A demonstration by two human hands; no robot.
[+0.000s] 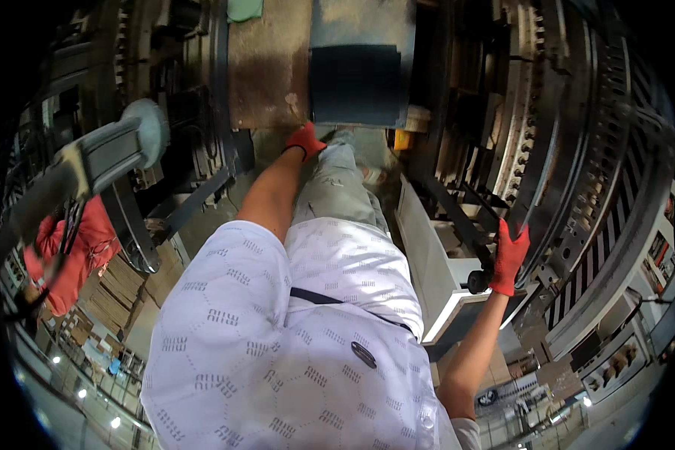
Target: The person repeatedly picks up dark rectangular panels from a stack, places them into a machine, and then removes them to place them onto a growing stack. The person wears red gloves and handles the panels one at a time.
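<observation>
My left hand [304,142], in a red glove, is at the front edge of a worn brown board [268,82]. Its fingers are small and partly hidden, so I cannot tell if they grip that edge. Right of the brown board lies a dark blue-black sheet [356,84] on a paler board [361,30]. Out to the right, my right hand [510,259], also red-gloved, has its fingers stretched out against the machine frame, beside a dark round knob [478,282]. Nothing shows held in it.
Heavy machine frames flank me, with a black-and-white striped guard [596,259] at right. A white panel [420,255] stands by my leg. At left are a blurred metal arm [101,157] and red cloth [90,244]. Something yellow [403,140] sits under the boards. Green cloth [244,9] lies far back.
</observation>
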